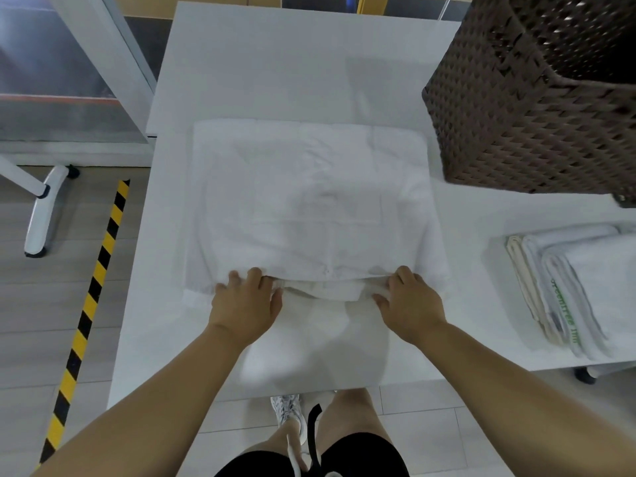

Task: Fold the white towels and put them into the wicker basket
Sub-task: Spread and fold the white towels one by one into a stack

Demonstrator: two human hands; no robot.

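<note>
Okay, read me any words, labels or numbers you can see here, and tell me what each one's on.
Green lettering on the edge of one folded towel in the stack at right: too blurred to read for sure; it looks like "greentree inn".
White towel under both hands, wicker basket, table: no text visible.

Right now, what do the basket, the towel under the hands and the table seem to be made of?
Wicker basket: dark brown woven strips, probably rattan or plastic wicker; the weave shows glossy highlights.
White towel: soft matte cloth, likely cotton terry; it creases and sags at the folds where the left hand and right hand grip it.
Table: smooth white top, possibly laminate.
</note>
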